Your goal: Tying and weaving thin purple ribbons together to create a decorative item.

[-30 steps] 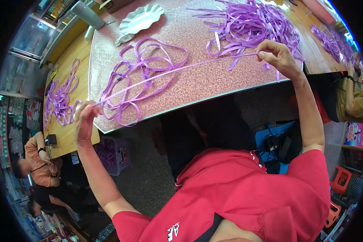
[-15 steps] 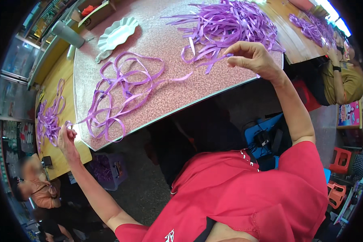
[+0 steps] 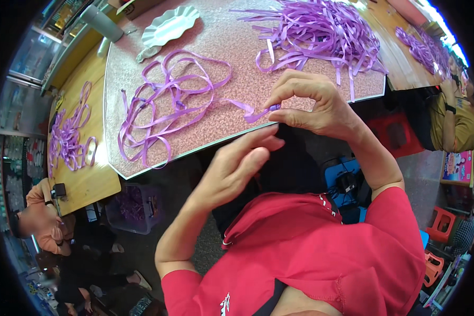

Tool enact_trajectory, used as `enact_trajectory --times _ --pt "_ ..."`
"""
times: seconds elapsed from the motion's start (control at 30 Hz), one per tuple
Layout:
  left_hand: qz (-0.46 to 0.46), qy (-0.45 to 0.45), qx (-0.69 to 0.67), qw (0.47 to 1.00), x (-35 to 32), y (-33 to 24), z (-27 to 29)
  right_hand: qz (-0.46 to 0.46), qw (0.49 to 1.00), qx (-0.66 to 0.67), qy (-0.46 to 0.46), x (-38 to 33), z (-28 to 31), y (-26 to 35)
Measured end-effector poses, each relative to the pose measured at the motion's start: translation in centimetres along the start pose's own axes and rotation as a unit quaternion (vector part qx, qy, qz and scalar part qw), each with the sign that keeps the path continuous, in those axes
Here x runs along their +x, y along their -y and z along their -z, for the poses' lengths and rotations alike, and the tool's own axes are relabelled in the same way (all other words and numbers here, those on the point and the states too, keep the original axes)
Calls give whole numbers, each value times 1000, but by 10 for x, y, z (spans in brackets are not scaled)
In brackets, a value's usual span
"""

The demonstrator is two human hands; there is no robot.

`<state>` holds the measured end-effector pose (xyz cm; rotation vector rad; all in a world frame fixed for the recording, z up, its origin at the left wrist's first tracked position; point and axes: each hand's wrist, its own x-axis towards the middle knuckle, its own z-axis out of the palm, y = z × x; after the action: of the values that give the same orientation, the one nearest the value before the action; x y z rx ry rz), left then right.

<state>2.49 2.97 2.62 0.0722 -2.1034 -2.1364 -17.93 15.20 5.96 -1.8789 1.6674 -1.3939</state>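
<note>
Between the thumb and fingertips of my right hand (image 3: 313, 102) is the end of a purple ribbon (image 3: 253, 116), pinched at a darker purple piece. My left hand (image 3: 237, 164) is just in front of the table edge, fingers stretched and apart from the thumb, holding nothing; its fingertips come close to the pinched ribbon end. Several looped purple ribbons (image 3: 168, 87) with small darker pieces lie loosely on the pink speckled table (image 3: 237, 63), left of my hands. Beyond my right hand lies a thick heap of purple ribbons (image 3: 321, 34).
A pale scalloped dish (image 3: 169, 26) and a grey cylinder (image 3: 101, 23) are at the back left. More purple ribbons (image 3: 71, 134) lie on the wooden table at left. A clear bin (image 3: 137, 208) stands below. Other people sit at far left and right; a red stool (image 3: 395, 134) is at right.
My left hand has let go of a ribbon at the far left and come across to my right hand. The right hand has moved nearer, drawing its ribbon end toward the table edge.
</note>
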Motion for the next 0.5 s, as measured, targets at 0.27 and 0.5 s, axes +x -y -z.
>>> enact_trajectory --times 0.27,0.5 --pt "-25 -81 -341 936 34 16 -37 65 995 -64 -34 0 -10 -5" --pt "-36 -121 -416 900 37 12 -34 152 981 -83 -90 -1 -21 -8"
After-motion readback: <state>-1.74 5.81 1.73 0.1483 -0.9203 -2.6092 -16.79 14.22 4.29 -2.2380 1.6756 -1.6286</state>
